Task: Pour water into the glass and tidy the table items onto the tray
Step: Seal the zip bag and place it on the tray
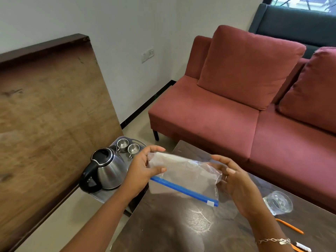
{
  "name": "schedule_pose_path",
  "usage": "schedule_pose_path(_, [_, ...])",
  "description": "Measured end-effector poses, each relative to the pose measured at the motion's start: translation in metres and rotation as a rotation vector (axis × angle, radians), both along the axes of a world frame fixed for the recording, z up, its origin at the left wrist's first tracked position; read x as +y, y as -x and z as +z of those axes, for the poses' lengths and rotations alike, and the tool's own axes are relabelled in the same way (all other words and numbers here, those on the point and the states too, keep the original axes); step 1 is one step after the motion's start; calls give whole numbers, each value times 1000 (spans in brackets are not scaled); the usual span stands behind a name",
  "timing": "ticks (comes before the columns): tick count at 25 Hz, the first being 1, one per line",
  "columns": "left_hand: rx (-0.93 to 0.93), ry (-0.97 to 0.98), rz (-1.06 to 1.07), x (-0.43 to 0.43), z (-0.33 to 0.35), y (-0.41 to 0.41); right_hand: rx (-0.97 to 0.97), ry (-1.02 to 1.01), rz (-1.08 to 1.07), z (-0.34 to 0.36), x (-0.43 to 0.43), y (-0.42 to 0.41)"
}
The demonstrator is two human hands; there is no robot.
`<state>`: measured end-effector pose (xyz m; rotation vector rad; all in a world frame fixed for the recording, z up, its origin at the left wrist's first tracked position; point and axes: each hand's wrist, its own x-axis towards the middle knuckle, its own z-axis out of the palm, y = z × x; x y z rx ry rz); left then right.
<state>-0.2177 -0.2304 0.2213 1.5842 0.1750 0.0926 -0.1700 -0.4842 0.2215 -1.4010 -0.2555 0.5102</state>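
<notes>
Tidying seems in hand: the left hand (143, 170) and right hand (234, 179) each pinch an end of the zip bag (183, 177), held above the surface (172, 224). Next it needs carrying left onto the tray (140, 141), beside the kettle (109, 171).

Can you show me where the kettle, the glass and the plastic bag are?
kettle (111, 171), head view, on its shiny steel side.
glass (278, 202), head view, on its clear wall.
plastic bag (183, 170), head view, on its clear middle, above the blue zip.
</notes>
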Motion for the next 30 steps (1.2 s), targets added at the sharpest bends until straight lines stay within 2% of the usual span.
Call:
schedule_pose_path(1, [-8,-27,21,6,-3,-3,-28,82,63,0,4,-2])
schedule_pose_path(3, [1,-61,42,19,-12,-12,-158,370,159,-1,22,-7])
schedule_pose_path(5, [2,-63,27,35,-21,-24,-318,589,127,-6,46,-15])
schedule_pose_path(6, [-4,-53,9,44,-25,-32,-365,623,75,-10,59,-20])
schedule_pose_path(10, [11,-51,-132,95,-41,-72,-398,599,-98,-36,107,-44])
schedule_pose_path(13, [81,-26,-277,143,-48,-113,-308,519,-93,-60,153,-70])
schedule_pose_path(16, [169,-91,-348,192,-66,-154,-245,516,-85,-87,203,-104])
schedule_pose_path(22, [363,-211,-348,280,-120,-208,-188,577,-58,-151,292,-156])
schedule_pose_path(30, [538,-308,-277,341,-195,-191,-144,730,136,-218,354,-152])
